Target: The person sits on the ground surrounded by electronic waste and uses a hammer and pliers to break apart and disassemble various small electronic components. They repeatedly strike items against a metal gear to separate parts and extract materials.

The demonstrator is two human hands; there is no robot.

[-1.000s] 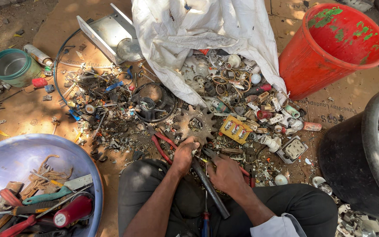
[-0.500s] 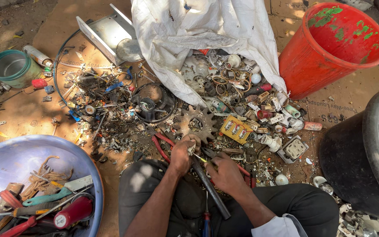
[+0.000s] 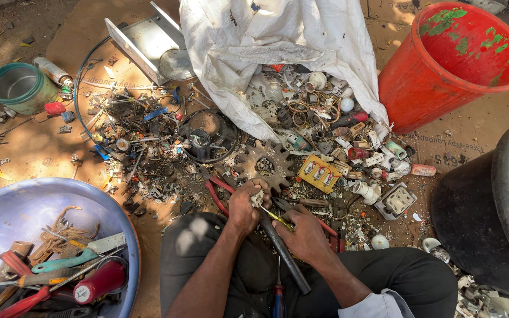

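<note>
Left hand (image 3: 245, 207) fingers pinching small pale part (image 3: 258, 198); right hand (image 3: 305, 235) fingers gripping yellow screwdriver (image 3: 278, 219).

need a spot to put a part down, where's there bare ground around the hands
Bare cardboard lies between the red bucket and the black tub. The blue basin is bare along its upper rim. Scrap pile crowds everything ahead of the left hand and right hand.

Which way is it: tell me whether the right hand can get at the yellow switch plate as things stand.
Probably yes: the yellow switch plate lies uncovered on the scrap just beyond the right hand, though that hand is holding a thin tool.
</note>
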